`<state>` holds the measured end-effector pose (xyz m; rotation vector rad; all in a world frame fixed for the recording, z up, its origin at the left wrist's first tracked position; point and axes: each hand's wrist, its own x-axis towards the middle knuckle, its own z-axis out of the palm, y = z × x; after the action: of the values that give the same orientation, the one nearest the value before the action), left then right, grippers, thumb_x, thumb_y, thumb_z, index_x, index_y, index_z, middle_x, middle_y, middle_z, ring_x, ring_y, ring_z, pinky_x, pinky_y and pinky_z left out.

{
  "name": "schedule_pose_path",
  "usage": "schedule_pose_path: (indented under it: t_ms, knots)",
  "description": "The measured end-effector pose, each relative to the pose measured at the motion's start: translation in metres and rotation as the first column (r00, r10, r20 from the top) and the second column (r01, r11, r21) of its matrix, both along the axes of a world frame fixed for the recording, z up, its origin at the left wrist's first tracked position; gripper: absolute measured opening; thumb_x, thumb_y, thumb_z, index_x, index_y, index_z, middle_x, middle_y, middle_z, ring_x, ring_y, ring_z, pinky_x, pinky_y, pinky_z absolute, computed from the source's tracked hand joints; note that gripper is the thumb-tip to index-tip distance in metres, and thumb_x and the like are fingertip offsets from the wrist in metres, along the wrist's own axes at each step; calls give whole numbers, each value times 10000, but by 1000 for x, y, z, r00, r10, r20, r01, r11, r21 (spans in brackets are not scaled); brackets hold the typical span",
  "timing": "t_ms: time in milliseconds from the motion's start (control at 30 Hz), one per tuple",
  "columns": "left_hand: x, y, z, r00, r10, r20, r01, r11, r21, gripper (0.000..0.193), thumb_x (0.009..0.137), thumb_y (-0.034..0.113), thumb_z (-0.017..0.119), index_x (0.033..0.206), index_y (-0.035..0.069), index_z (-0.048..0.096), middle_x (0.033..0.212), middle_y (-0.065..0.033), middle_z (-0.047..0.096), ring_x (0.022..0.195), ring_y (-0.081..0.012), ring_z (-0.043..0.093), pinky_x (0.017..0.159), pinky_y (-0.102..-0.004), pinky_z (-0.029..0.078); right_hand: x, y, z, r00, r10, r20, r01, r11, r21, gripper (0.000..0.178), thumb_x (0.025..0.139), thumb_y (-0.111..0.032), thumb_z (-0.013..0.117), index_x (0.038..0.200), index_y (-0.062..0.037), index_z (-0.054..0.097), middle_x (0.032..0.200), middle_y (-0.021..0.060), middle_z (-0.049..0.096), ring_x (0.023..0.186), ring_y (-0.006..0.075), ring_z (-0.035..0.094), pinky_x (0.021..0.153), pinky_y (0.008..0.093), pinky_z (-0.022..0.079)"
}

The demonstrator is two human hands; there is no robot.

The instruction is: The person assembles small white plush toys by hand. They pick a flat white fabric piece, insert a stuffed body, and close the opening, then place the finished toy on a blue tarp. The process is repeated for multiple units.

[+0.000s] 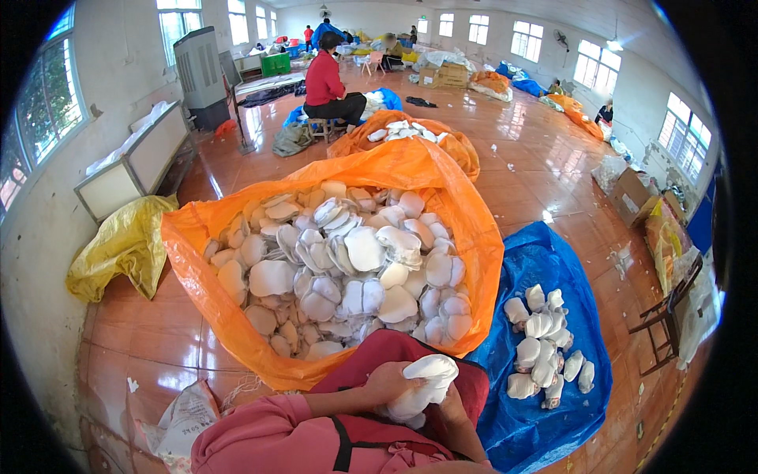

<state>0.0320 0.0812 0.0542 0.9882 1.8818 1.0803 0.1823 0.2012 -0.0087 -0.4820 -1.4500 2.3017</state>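
Note:
Over my lap, a white soft cloth piece [430, 379] is held up between my two hands, its rounded top rising above the fingers. My left hand [388, 384] grips its left side, fingers wrapped round it. On its lower right side my right hand [453, 409] is closed on the same piece; some of its fingers are hidden. Just beyond my lap, a large orange sack [466, 221] lies open, filled with flat rounded white cloth pieces [332, 261]. To the right, several plump white bundles [545, 347] rest on a blue sheet [529, 438].
A yellow sack [122, 245] lies at the left beside a white bin [126, 178]. Further off, a person in red [324, 83] sits on a stool by another orange sack [454, 150]. A wooden chair [671, 316] and cardboard box [632, 197] stand at the right.

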Motion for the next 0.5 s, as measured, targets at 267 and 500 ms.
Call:
schedule_pose_path:
  t_ms: [267,500]
  knots:
    - [2,-7,11,985,-44,-165,49,998,25,376,779,394,703,1012,101,694,892,-120,697,850,-289,667,765,-386,506,4,4,-27,986,-111,125,118,992,-52,284,880,-88,580,1160,-43,585,1122,68,638,997,182,621,866,329,502]
    - [5,-4,5,986,41,-161,-26,995,94,397,767,385,722,994,61,685,944,-134,686,870,-298,657,788,-387,505,7,10,-47,990,32,134,-57,980,189,351,874,-107,601,1218,-64,550,1197,74,600,1045,196,592,912,345,473]
